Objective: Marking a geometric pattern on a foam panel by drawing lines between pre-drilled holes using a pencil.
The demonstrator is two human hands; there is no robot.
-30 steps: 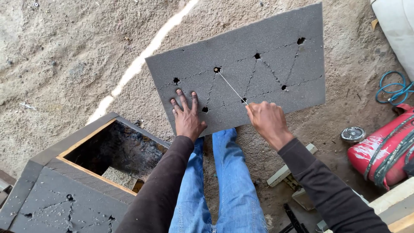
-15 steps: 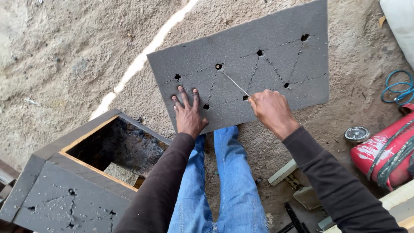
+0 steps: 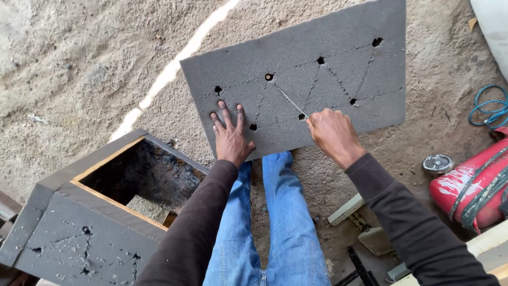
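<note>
Foam panel [image 3: 338,63] lies across the knees; left hand [image 3: 230,139] presses it flat, fingers spread, right hand [image 3: 331,132] pinches a thin cord [image 3: 291,101].

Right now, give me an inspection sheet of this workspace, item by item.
Surface: sandy ground crossed by a pale strip of light.
Job's things: grey foam panel lying flat, with punched holes joined by zigzag cut lines; thin blade set on one line.
Clutter: foam-clad wooden box, open on top; round tin; red cylinder; pale wood offcuts.
Grippers: left hand flat on the panel, fingers spread; right hand closed on the blade's handle.
Cables: blue hose coil at the right edge.
Surroundings: person's blue jeans below the panel; nobody else seen.
</note>
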